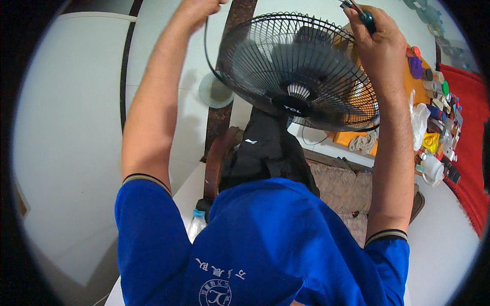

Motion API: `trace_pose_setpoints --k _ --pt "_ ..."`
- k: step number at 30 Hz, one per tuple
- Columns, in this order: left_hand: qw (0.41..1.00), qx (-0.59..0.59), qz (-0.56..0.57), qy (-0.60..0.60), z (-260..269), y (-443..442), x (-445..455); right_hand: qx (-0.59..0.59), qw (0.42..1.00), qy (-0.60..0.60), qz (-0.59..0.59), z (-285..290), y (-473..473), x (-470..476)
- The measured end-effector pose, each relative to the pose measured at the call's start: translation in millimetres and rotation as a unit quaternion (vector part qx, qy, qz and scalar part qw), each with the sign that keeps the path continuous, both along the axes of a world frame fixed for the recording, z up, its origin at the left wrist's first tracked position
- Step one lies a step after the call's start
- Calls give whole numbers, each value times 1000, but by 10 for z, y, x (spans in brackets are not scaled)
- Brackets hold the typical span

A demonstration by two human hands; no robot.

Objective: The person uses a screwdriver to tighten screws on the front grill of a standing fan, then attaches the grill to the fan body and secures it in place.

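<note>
A black TCL fan head with a wire guard point(268, 69) lies tilted before me, above my lap. My left hand point(199, 13) is at the top edge, partly cut off, its fingers curled near the upper end of a thin black strip or ring point(207, 46) that curves down to the guard's left side. Whether the fingers hold it cannot be told. My right hand point(377, 38) is closed on a screwdriver with a dark green handle point(367, 22), at the guard's upper right; its metal shaft points up and left.
At the right stands an orange table point(417, 84) crowded with jars, a white plastic bag point(420, 122) and a white mug point(433, 170). A grey cloth point(363, 142) lies on an orange surface. A wooden armrest point(218, 164) is left of my legs; a round translucent stool or lid point(215, 90) stands beyond it.
</note>
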State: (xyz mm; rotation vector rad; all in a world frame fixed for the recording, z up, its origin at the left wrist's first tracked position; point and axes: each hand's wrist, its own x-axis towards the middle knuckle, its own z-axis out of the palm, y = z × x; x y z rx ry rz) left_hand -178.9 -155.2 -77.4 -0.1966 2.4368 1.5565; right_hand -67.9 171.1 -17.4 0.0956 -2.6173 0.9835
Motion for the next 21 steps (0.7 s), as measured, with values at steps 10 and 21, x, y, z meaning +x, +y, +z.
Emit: trace_pose_setpoints --k 10,21 --pt "974 -118 102 166 -869 -448 416 60 995 63 42 -221 204 -95" --pt "978 -144 52 -139 -2761 -856 1687 7 1000 28 -10 11 -182 -27"
